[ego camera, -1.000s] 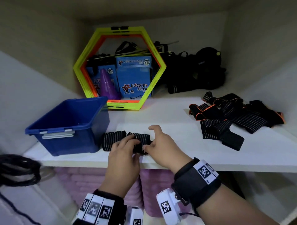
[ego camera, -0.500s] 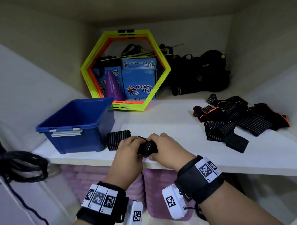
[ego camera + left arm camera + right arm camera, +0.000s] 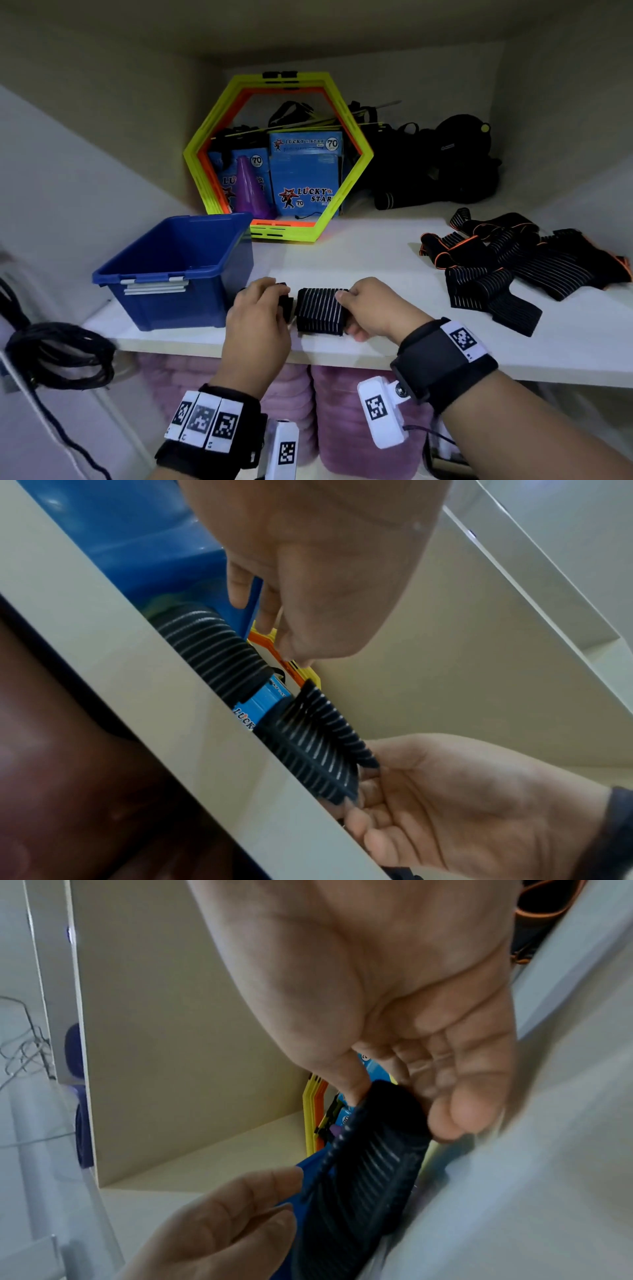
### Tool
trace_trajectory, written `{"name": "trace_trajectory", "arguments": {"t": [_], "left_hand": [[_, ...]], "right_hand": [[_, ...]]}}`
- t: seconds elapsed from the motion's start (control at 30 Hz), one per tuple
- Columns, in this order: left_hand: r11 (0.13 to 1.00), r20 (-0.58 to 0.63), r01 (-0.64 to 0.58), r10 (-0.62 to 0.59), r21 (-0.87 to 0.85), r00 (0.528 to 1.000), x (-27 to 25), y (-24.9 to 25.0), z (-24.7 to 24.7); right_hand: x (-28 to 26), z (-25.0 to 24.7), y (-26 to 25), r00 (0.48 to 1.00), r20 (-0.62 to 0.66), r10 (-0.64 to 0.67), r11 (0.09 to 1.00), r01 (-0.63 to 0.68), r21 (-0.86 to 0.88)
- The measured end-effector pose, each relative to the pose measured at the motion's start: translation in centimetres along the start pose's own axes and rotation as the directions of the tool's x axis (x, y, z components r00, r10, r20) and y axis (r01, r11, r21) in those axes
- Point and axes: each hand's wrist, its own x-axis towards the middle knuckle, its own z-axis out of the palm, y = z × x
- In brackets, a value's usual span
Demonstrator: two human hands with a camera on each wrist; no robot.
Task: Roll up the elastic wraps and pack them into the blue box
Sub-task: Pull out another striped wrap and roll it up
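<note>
The blue box (image 3: 137,274) stands open at the shelf's left. A finished black striped roll (image 3: 212,653) lies on the shelf right beside it. My left hand (image 3: 274,294) hovers over that roll with fingers loosely curled, and in the left wrist view a gap shows between them. My right hand (image 3: 346,308) pinches a second rolled elastic wrap (image 3: 320,311) at its right end, thumb underneath, at the shelf's front edge. A pile of unrolled wraps (image 3: 507,263), black with orange trim, lies at the right.
A yellow-orange hexagon frame (image 3: 277,154) leans at the back, with blue packs (image 3: 305,178) and a purple cone (image 3: 250,192) inside it. Black straps and gear (image 3: 438,164) fill the back right corner. A black cord coil (image 3: 51,353) hangs at the left. Purple bundles (image 3: 342,411) sit below the shelf.
Both hands were together working the wrap. Now they have parted: the right hand has drawn the rolled wrap to the right, and the left hand has come off it toward the box.
</note>
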Motion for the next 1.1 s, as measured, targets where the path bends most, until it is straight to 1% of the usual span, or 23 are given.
{"name": "trace_trajectory", "arguments": {"t": [0.03, 0.13, 0.23, 0.3, 0.4, 0.47, 0.5, 0.57, 0.63, 0.77, 0.83, 0.9, 1.1], "left_hand": [[1.000, 0.023, 0.007, -0.007, 0.009, 1.000, 0.0, -0.3, 0.1], [1.000, 0.077, 0.001, -0.002, 0.022, 0.997, 0.0, -0.7, 0.5], [0.998, 0.138, -0.038, 0.031, 0.051, 0.990, 0.2, -0.7, 0.6], [0.995, 0.185, -0.073, 0.059, 0.072, 0.981, 0.4, -0.8, 0.6], [0.994, 0.222, -0.088, 0.072, 0.062, 0.972, 0.7, -1.0, 0.5], [0.997, 0.220, -0.070, 0.062, 0.031, 0.973, 0.8, -1.1, 0.4], [0.998, 0.218, -0.057, 0.052, 0.018, 0.975, 0.8, -1.1, 0.3], [0.999, 0.216, -0.043, 0.039, 0.012, 0.976, 0.8, -1.2, 0.2], [0.999, 0.214, -0.045, 0.042, 0.009, 0.976, 0.8, -1.2, 0.2], [0.999, 0.205, -0.033, 0.038, -0.026, 0.978, 0.9, -1.2, 0.1], [0.999, 0.196, -0.026, 0.033, -0.037, 0.980, 0.9, -1.3, 0.1], [0.999, 0.177, -0.018, 0.025, -0.040, 0.984, 0.8, -1.3, 0.1], [0.998, 0.111, -0.014, 0.019, -0.054, 0.994, 0.3, -1.4, -0.2]], "right_hand": [[0.3, -0.1, -0.1, 1.000, -0.016, -0.001, 0.999, 0.000, -0.042], [1.1, 0.0, -0.4, 0.998, -0.071, 0.003, 0.997, -0.008, -0.078], [1.7, 0.2, -0.9, 0.996, -0.085, -0.015, 0.987, 0.001, -0.164], [1.9, 0.3, -1.2, 0.991, -0.121, -0.057, 0.977, 0.030, -0.213], [1.6, 0.6, -1.5, 0.983, -0.146, -0.108, 0.980, 0.081, -0.180], [1.1, 0.9, -1.8, 0.980, -0.126, -0.154, 0.975, 0.130, -0.181], [1.0, 1.0, -1.8, 0.976, -0.108, -0.189, 0.963, 0.162, -0.217], [0.9, 1.3, -1.8, 0.957, -0.072, -0.281, 0.908, 0.241, -0.342], [0.7, 1.5, -1.7, 0.940, -0.031, -0.340, 0.847, 0.292, -0.444], [0.4, 1.5, -1.6, 0.932, 0.044, -0.360, 0.747, 0.317, -0.585], [0.6, 1.4, -1.8, 0.931, 0.050, -0.361, 0.723, 0.313, -0.616], [0.8, 1.3, -1.9, 0.932, 0.041, -0.360, 0.726, 0.307, -0.615], [0.6, 0.8, -1.8, 0.935, 0.009, -0.356, 0.794, 0.307, -0.524]]}}
